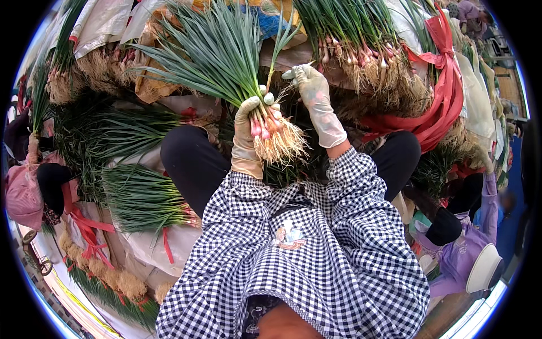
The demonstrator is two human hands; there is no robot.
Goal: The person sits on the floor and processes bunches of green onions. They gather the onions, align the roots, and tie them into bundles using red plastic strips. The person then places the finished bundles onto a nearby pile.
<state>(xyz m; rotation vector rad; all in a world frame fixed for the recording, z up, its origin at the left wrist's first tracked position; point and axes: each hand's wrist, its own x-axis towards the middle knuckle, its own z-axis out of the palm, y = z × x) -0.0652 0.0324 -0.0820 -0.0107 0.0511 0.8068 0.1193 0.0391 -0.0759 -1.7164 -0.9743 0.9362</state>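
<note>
My left hand (pixel 247 137), in a pale glove, grips a bunch of young garlic plants (pixel 220 63) around the stems just above the bulbs. Its green leaves fan up and to the left. Below the grip hang pink bulbs (pixel 264 127) and a tuft of straw-coloured roots (pixel 281 144). One separate stalk (pixel 275 55) stands up at the bunch's right side, its lower end by my left fingertips. Just right of it is my right hand (pixel 311 87), also gloved, its fingers curled together. Thin pale plant strands (pixel 289 90) show at those fingers; their far ends are unclear.
A heap of similar plants (pixel 360 46) lies ahead, roots towards me. Red strips (pixel 449 84) hang at its right. More bunches (pixel 146 197) lie on pale sheeting left of my knees. People sit at left (pixel 25 195) and right (pixel 461 250). Tied bundles (pixel 114 279) stand at lower left.
</note>
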